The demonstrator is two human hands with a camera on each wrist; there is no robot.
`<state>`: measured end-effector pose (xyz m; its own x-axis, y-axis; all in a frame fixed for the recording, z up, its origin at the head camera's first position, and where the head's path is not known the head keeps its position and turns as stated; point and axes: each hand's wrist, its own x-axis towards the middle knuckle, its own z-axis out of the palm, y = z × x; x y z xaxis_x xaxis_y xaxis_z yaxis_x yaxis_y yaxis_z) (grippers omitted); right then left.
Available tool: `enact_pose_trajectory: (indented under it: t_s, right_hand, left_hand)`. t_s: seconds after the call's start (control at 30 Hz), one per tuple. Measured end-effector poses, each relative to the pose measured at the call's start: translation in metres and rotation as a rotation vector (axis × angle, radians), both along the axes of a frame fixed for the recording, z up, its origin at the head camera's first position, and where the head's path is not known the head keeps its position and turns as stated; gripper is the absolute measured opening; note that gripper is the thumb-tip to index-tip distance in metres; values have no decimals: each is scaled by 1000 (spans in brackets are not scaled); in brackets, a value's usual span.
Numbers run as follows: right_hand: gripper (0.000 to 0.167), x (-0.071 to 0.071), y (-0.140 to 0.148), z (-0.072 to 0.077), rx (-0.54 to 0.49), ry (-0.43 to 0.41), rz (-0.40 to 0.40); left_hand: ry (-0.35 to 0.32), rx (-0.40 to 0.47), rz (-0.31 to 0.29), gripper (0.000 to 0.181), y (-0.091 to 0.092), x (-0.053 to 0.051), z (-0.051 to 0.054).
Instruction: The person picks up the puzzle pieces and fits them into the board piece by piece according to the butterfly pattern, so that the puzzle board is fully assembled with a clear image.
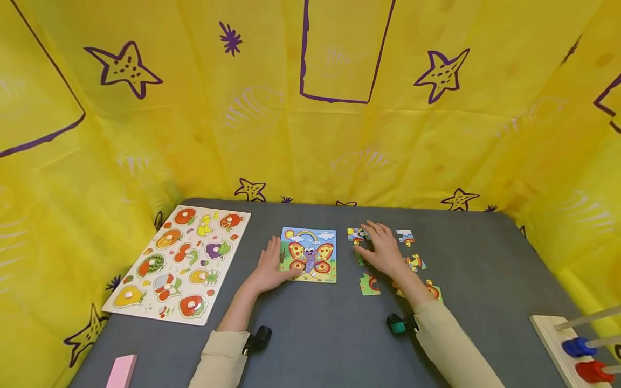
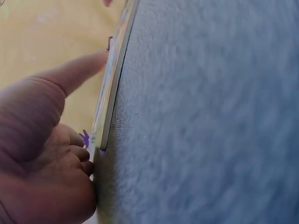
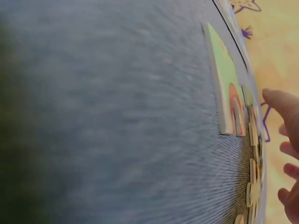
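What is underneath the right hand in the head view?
A yellow-sun jigsaw piece and a partly green jigsaw piece peek out from beneath the right hand. Anything the hand fully covers can't be seen, so I can't say whether more lies there.

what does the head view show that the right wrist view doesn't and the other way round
Only the head view: the left hand, butterfly picture, fruit board, pink block and wooden stand with rings.

Only the right wrist view: the green puzzle piece close up from the side, its pale edge plain.

Both: the right hand, loose puzzle pieces, grey tabletop and yellow cloth.
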<state>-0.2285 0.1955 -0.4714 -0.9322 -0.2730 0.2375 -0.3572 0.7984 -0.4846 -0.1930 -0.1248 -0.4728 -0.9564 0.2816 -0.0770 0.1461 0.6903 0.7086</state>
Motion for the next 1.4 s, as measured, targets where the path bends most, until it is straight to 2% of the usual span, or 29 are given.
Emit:
enact_pose_trajectory:
  t_s: [0.13, 0.27, 0.5, 0.77, 1.1, 1.23, 1.4]
  right_hand:
    - [60, -10, 2, -2, 32, -23, 5]
    - [59, -16, 5, -1, 68, -54, 4]
    - [56, -20, 5, -4, 70, -80, 4]
    - [53, -24, 6, -5, 54, -61, 5]
    - [51, -27, 0, -1, -55, -66, 5]
    - [50, -27, -4, -3, -103, -53, 32]
    - [44, -25, -17, -2, -274, -80, 23]
  left_hand:
    - [19, 9, -19, 100, -2, 1, -5]
    - [23, 13, -22, 97, -2, 3, -5]
    - [45, 2, -23, 96, -2, 7, -7]
    - [78, -50, -28, 96, -1, 9, -9]
    - [106, -78, -20, 101, 4, 9, -12]
    - [115, -70, -21, 101, 5, 10, -12]
    - [111, -72, -40, 101, 5, 11, -11]
